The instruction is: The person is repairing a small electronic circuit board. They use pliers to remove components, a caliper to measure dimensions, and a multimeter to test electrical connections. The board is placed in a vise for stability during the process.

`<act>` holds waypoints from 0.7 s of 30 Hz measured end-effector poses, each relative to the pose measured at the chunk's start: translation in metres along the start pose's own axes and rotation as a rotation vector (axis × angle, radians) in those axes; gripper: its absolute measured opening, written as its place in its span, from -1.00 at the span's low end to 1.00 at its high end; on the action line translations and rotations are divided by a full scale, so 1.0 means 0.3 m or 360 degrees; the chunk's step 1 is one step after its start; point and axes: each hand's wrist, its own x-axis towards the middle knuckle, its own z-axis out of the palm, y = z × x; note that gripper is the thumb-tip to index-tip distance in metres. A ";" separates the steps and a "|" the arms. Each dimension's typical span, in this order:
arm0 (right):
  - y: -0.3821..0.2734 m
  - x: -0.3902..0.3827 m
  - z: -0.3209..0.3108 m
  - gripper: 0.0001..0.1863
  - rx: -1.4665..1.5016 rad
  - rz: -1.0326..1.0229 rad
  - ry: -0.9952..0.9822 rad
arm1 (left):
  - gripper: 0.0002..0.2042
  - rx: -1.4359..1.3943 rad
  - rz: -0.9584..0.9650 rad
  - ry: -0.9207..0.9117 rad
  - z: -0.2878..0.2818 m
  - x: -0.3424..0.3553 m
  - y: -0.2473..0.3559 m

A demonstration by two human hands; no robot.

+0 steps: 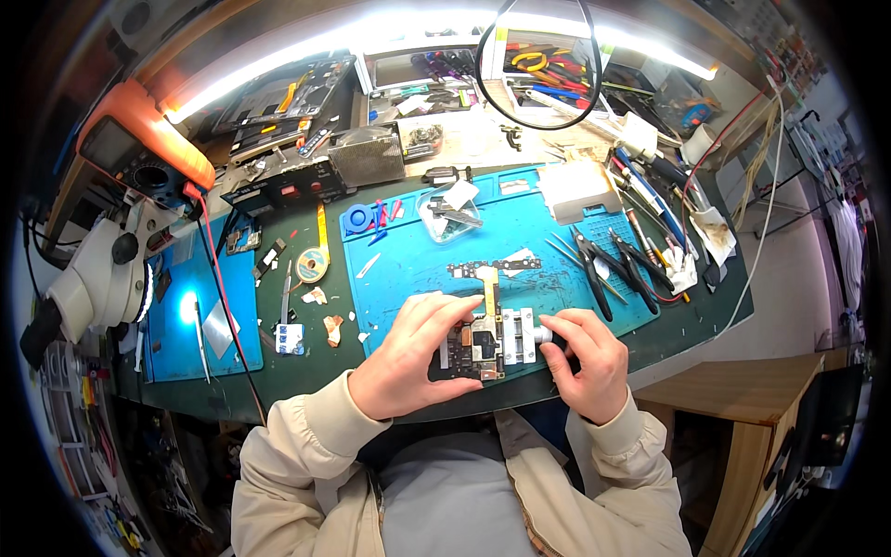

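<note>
A dark circuit board with a yellow flex cable sits at a silver metal clamp fixture on the blue work mat. My left hand holds the board from the left, thumb along its near edge and fingers at the far edge. My right hand has thumb and finger closed on the fixture's round metal knob. A narrow black perforated strip lies just beyond the board, at the cable's far end.
Black pliers, tweezers, pens and a beige box crowd the right. A plastic tub and blue tape roll sit behind. On the left are a microscope, orange multimeter, cables and a second blue mat.
</note>
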 end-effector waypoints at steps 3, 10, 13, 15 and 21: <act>0.020 -0.010 0.006 -0.63 0.0014 -0.0009 -0.0014 | -0.05 -0.0003 0.0000 0.0007 0.000 0.000 0.003; 0.028 -0.007 0.006 -0.54 0.0007 -0.0056 0.0000 | -0.05 0.0010 -0.0036 -0.0009 -0.001 0.002 0.006; 0.038 -0.018 0.010 -0.51 0.0051 -0.0031 0.0007 | -0.05 0.0034 -0.0011 0.0002 0.001 0.004 0.003; 0.025 -0.015 0.006 -0.50 0.0074 0.0008 0.0005 | -0.04 0.0036 -0.0010 -0.0001 0.001 0.003 0.002; 0.052 -0.018 0.010 -0.49 -0.0022 -0.0101 0.0009 | -0.06 -0.0048 -0.0083 -0.0044 -0.003 0.004 0.008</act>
